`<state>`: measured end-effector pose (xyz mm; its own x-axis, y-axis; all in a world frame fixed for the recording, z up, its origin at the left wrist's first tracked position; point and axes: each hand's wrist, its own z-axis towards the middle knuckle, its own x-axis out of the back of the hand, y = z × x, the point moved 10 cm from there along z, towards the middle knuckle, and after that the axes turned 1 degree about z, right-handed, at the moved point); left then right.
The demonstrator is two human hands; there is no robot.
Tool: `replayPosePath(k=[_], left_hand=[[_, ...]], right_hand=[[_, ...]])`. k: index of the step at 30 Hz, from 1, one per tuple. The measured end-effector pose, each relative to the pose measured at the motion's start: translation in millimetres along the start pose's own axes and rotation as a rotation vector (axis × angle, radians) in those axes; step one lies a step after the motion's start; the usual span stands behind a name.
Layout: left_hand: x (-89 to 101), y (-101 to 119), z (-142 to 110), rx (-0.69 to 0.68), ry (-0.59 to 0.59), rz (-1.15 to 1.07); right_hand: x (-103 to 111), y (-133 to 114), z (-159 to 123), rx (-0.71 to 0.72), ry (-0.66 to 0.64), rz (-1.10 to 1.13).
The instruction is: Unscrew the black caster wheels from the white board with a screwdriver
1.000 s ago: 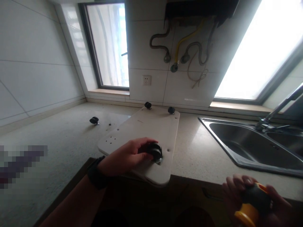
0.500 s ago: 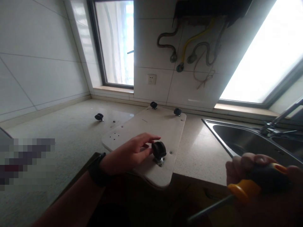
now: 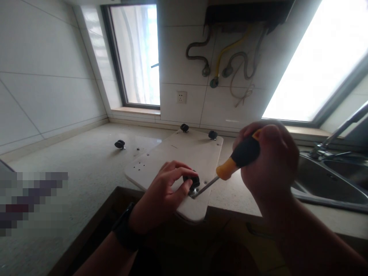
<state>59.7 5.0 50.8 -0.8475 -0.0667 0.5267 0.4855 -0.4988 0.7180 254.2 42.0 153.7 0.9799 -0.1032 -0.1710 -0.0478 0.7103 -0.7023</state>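
On the table [image 3: 86, 165] lies a white board [image 3: 186, 155]; at its near right corner the left hand [image 3: 165, 189] grasps a black caster [image 3: 195, 180], the right hand [image 3: 268, 161] a screwdriver [image 3: 244, 153] angled to the caster's base.

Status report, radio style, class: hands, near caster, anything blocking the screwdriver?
Left hand gripping near caster. Right hand gripping screwdriver, tip at caster's metal base. Caster on white board. Nothing visibly blocking screwdriver.

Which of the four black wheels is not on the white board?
The leftmost wheel, on the countertop; the other three wheels are on the white board.
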Motion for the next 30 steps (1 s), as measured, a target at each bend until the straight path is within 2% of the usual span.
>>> replayPosePath(k=[3, 5, 8, 16, 30], left_hand=[[-4.9, -3, 3, -0.003, 0.010, -0.029], [-7.4, -4, 5, -0.016, 0.017, -0.045], [-9.1, -4, 7, -0.028, 0.017, -0.056], [-12.2, -1, 11, -0.048, -0.027, -0.087], [-13.7, -7, 12, -0.051, -0.051, -0.168]], right_hand=[[-17, -19, -4, 0.234, -0.115, -0.189], [-24, -20, -5, 0.295, -0.164, -0.255], [-30, -18, -6, 0.321, -0.200, -0.301], [-43, -24, -8, 0.330, -0.249, -0.258], [-52, -27, -8, 0.313, -0.287, -0.303]])
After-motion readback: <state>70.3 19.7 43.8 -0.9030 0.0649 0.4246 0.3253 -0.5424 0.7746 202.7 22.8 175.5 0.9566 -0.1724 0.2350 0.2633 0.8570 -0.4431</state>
